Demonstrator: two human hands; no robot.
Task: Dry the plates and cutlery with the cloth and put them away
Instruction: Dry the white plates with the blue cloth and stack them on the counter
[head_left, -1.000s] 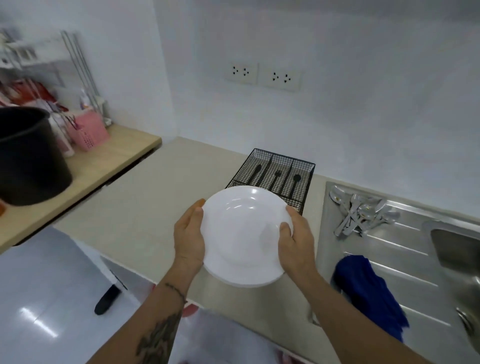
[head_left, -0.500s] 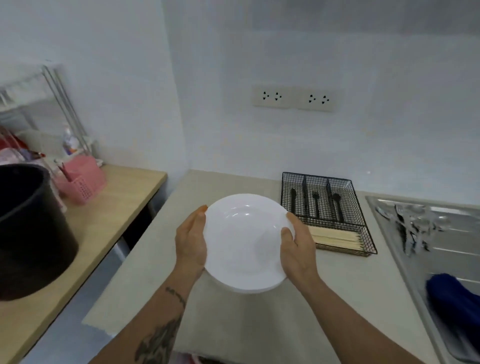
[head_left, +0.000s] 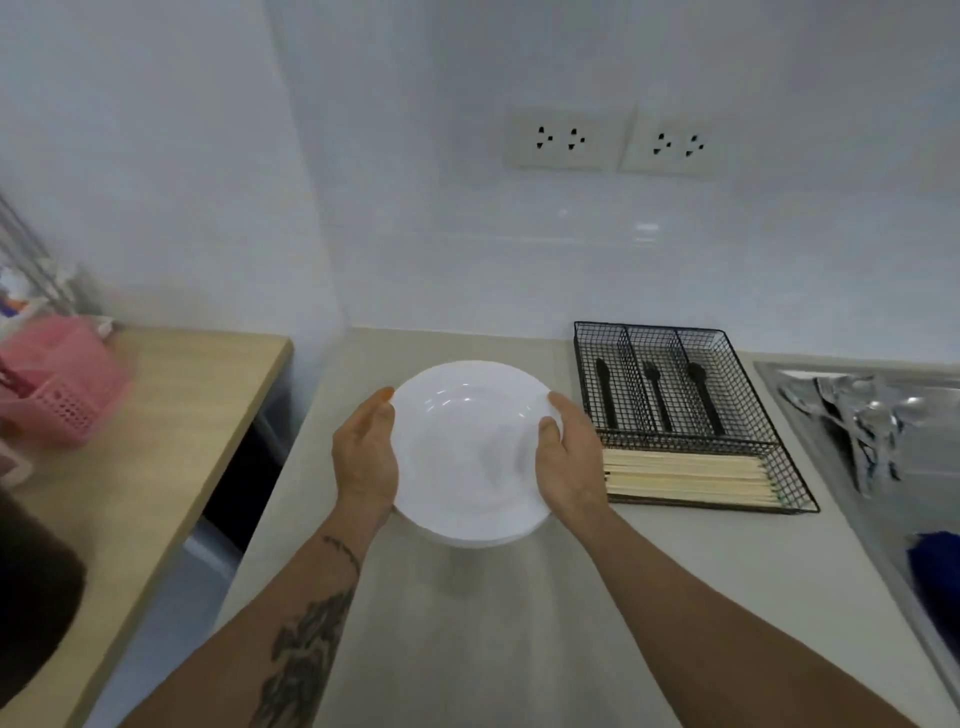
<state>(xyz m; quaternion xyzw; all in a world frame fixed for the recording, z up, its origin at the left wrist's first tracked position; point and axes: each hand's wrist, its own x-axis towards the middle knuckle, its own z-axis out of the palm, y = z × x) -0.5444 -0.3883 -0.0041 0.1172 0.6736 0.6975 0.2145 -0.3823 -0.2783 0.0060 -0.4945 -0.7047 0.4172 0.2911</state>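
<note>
Two hands, left hand (head_left: 363, 457) and right hand (head_left: 569, 462), grip stacked plates (head_left: 467, 452) by opposite rims, fingers curled, above the surface (head_left: 467, 623).

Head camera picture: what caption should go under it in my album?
Both hands hold stacked white plates above the counter.
</note>
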